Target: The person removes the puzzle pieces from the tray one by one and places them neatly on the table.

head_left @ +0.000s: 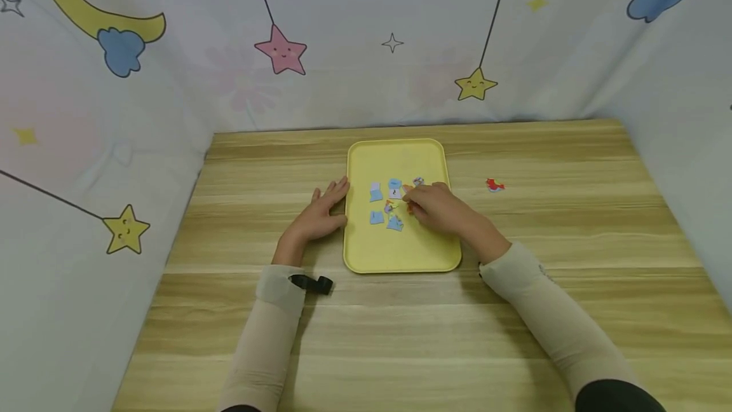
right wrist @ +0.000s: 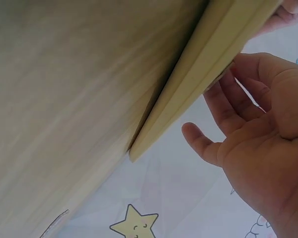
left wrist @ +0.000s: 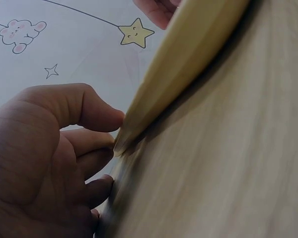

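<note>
A yellow tray (head_left: 400,253) lies on the table with several small flat puzzle pieces on it. Among them are a light-blue piece (head_left: 376,217), another blue one (head_left: 394,223) and a pale one bearing a dark mark (head_left: 395,193). My left hand (head_left: 320,215) rests at the tray's left rim, thumb and fingers spread along it. Over the right part of the tray, my right hand (head_left: 440,208) pinches a thin puzzle piece (right wrist: 219,78) with thumb and fingers, low at the tray's surface. Its fingers partly hide orange pieces.
One red piece (head_left: 494,185) lies on the wooden table (head_left: 549,221), right of the tray. A black strap end (head_left: 311,283) sticks out from the left sleeve. Behind the table hangs a white cloth (head_left: 354,81) printed with stars and moons.
</note>
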### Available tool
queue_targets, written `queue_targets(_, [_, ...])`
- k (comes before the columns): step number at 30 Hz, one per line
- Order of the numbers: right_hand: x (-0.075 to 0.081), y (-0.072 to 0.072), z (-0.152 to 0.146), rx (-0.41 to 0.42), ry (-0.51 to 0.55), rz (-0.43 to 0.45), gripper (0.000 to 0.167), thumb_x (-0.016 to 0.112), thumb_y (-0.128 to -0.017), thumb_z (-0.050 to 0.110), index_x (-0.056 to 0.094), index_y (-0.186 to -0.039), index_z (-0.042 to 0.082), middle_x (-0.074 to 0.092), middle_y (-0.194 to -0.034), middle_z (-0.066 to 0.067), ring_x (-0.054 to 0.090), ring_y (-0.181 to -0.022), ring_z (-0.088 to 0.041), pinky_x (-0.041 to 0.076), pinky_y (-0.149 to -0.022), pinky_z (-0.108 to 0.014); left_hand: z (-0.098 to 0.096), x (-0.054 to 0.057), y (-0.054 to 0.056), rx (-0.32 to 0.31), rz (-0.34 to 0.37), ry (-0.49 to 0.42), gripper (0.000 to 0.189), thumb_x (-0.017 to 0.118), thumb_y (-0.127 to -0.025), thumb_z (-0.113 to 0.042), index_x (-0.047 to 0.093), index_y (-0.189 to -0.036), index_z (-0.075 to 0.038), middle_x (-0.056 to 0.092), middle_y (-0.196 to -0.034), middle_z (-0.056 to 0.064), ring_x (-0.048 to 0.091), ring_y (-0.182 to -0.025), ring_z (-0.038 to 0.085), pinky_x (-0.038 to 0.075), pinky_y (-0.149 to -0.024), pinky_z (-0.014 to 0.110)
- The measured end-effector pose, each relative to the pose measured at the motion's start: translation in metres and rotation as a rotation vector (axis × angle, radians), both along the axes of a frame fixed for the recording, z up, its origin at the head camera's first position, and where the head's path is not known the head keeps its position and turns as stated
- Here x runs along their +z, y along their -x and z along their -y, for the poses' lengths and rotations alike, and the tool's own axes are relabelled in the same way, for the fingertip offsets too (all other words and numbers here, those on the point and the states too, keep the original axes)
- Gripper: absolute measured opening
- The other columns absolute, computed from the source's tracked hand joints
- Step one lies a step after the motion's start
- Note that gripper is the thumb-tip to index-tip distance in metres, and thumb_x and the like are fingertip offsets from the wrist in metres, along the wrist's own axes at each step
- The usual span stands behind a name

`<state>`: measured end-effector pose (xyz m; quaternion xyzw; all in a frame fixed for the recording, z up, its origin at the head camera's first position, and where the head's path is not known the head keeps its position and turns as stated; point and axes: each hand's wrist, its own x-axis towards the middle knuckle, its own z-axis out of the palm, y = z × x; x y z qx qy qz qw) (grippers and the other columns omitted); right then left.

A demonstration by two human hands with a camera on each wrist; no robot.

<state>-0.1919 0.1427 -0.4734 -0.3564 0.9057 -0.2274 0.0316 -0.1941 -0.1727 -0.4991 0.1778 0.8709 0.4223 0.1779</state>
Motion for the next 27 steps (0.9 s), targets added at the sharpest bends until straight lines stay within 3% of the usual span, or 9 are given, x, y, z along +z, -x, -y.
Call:
queue_targets(5, [0.000,-0.002,-0.001,-0.019,-0.054,0.021,0.022,0.066,-0.102,0.005,0.076,-0.121,0.001,0.075,-0.115,-0.011,0.069,-0.115,-0.029,0.046,-0.102,-0.056,0.000,-0.001,0.000,0.001,0.007,-0.004,0.086,0.059,-0.090,-0.012,0.023,-0.167,-0.005,0.013,-0.176,0.002,0.002,-0.163,0.023,-0.016,-0.128,0.040])
queue_targets(17, [0.003,-0.004,-0.010,-0.021,-0.053,0.004,0.018,0.071,-0.099,0.005,0.080,-0.114,0.006,0.072,-0.112,-0.011,0.068,-0.108,-0.029,0.044,-0.100,-0.058,0.001,-0.001,0.000,0.000,0.001,-0.004,0.085,0.059,-0.090,-0.011,0.024,-0.168,-0.006,0.013,-0.176,0.001,0.002,-0.163,0.023,-0.015,-0.128,0.041])
queue_targets(27, [0.005,-0.003,-0.020,-0.067,-0.078,-0.030,0.023,0.067,-0.102,0.007,0.077,-0.123,0.002,0.071,-0.122,-0.015,0.065,-0.118,-0.034,0.039,-0.109,-0.062,0.001,0.000,0.000,-0.006,0.001,-0.007,0.085,0.058,-0.090,-0.011,0.023,-0.167,-0.005,0.013,-0.176,0.004,0.002,-0.163,0.025,-0.016,-0.128,0.043])
